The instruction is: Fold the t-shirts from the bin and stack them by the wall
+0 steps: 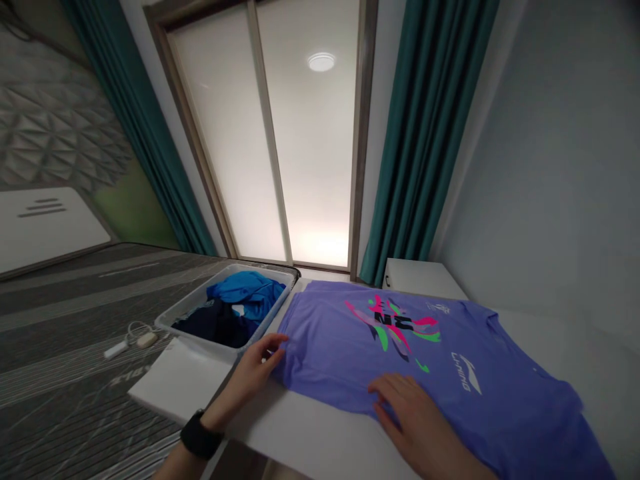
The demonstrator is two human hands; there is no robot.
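Note:
A purple T-shirt (pixel 330 353) lies spread sideways on a white tabletop, its collar toward the right and its hem toward the left. The front carries a pink, green and black print and a white "LI-NING" logo. At the hem end, my left hand (pixel 255 368) has thumb and index finger closed on the shirt's edge, where the cloth is slightly wrinkled. My right hand (pixel 413 413) rests over the shirt's near side edge, fingers stretched out and thumb apart. A black band circles my left wrist.
Left of the shirt stands a clear plastic bin (pixel 200 293) holding blue and dark clothes (pixel 250 291). A white board or box (pixel 175 380) sits below it. A white charger and cable (pixel 117 348) lie on the dark striped bedding. A white cabinet (pixel 423 277) stands behind the shirt.

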